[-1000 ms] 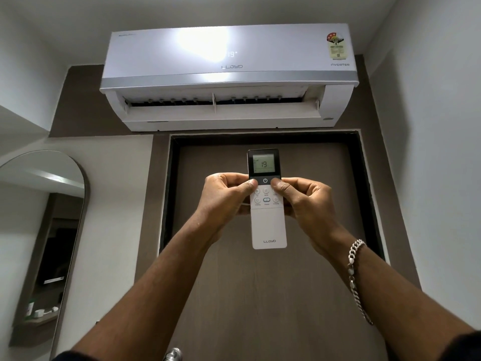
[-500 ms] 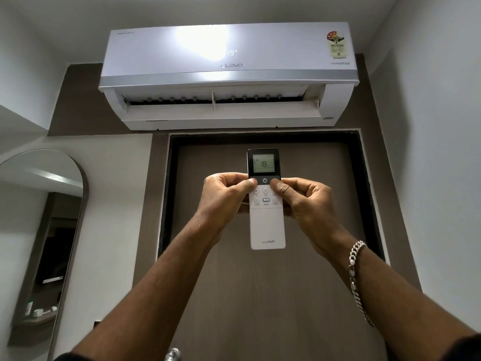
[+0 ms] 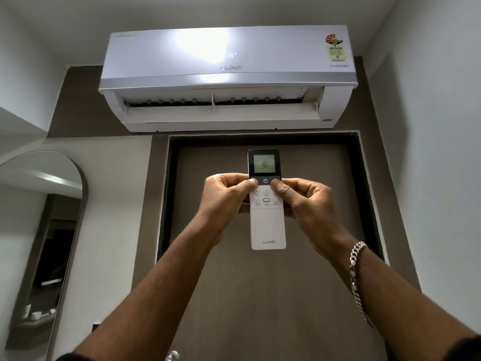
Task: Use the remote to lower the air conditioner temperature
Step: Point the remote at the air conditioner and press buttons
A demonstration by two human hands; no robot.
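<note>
A white remote (image 3: 267,227) with a dark top and a lit screen reading 18 is held upright in front of me, pointed up at the air conditioner (image 3: 226,76). My left hand (image 3: 225,196) grips its left side, thumb on the dark band beside the power button. My right hand (image 3: 307,201) grips the right side, thumb on the band's right end. The white wall unit hangs above the door with its flap open, and its front display shows 18.
A brown door (image 3: 265,295) in a dark frame fills the wall behind the remote, its handle (image 3: 171,356) at the bottom edge. An arched mirror (image 3: 41,230) hangs at the left. White walls close in on both sides.
The remote's screen went from 19 to 18, and the unit's display then followed from 19 to 18. Both hands stayed in nearly the same place on the remote.
</note>
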